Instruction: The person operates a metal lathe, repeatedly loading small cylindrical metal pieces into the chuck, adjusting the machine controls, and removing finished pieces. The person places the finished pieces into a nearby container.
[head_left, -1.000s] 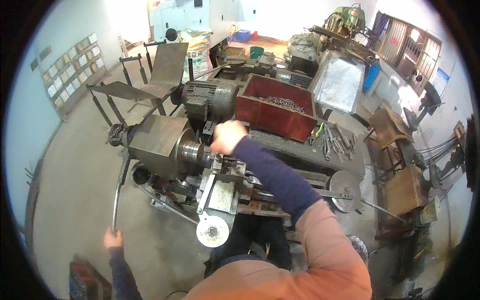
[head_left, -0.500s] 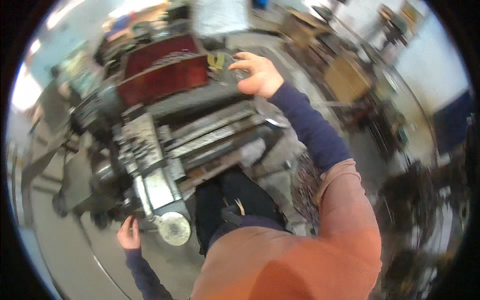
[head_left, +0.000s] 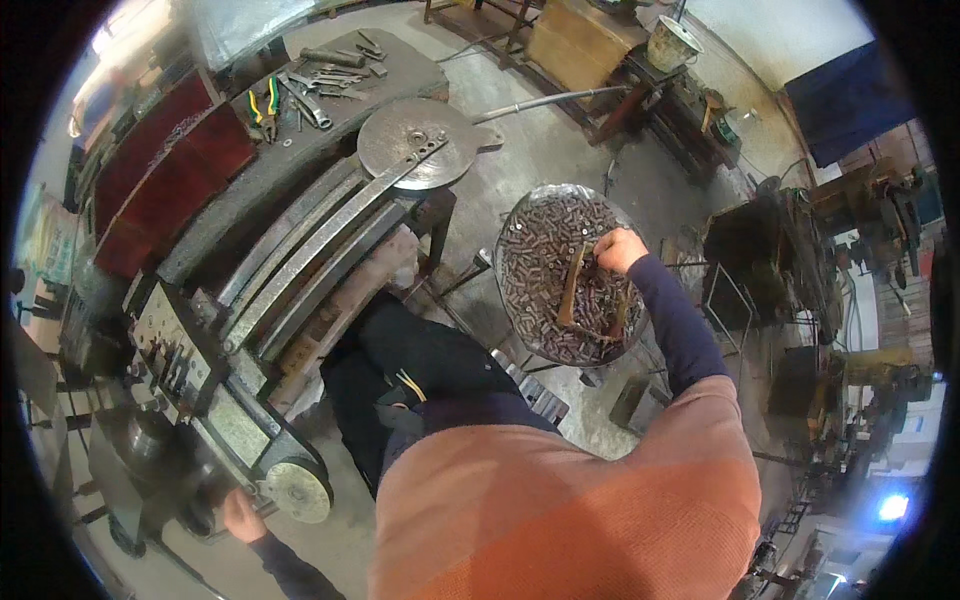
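My right hand (head_left: 620,251) reaches into a round basin (head_left: 499,290) heaped with small cylindrical metal pieces (head_left: 540,240). Its fingers are bent together at the surface of the heap, and whatever they pinch is too small to make out. Beside these fingers, a narrow brownish strip (head_left: 571,290) stands tilted among the pieces. Down at the left, my left hand (head_left: 242,516) is at the near end of a metal machine, close to its pale round disc (head_left: 298,491). Its fingers are blurred and partly hidden, so their grip does not show.
Long rails (head_left: 310,250) run from the machine to a round metal plate (head_left: 417,143) with a bar across it. Behind lie a red open box (head_left: 180,185), pliers with yellow-green handles (head_left: 264,108) and several wrenches (head_left: 308,103). A bucket (head_left: 674,45) stands far right.
My view has turned to the right. My right hand has gone from open above the workbench to the basin of metal pieces, its fingers now bent together. My left hand stays by the disc.
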